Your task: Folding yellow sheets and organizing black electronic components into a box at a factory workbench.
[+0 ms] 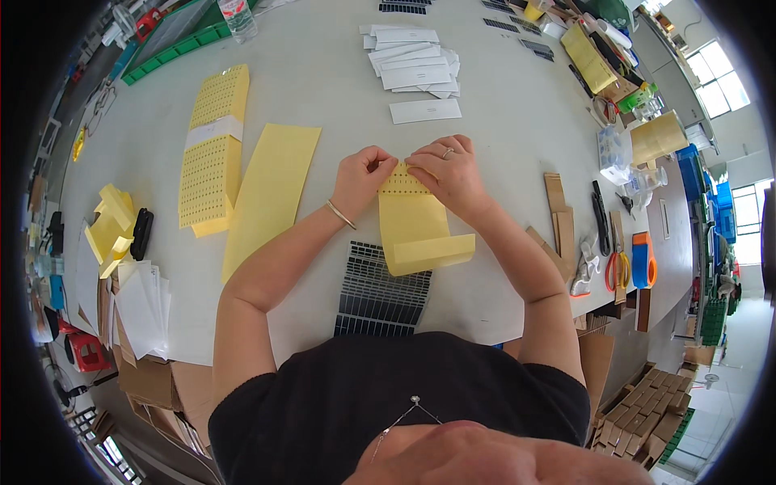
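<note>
My left hand [365, 176] pinches the upper left corner of a yellow sheet [414, 217]. At its upper right edge, my right hand [449, 170] grips the same sheet with bent fingers. A strip with small dark printed marks runs across the sheet's top, between my hands. Below that the sheet is plain, and its lower end curls up into a fold. Just under it lies a dark sheet of small black rectangles [384, 293], partly covered by the curl. A long plain yellow sheet [273, 186] rests beside my left forearm.
Left stands a stack of marked yellow sheets [212, 182] with a white band. White cards [414, 69] are piled ahead. At right lie brown cardboard strips [558, 212], scissors [619, 271] and an orange-and-blue tape roll [643, 260]. Crumpled yellow paper [111, 226] sits far left.
</note>
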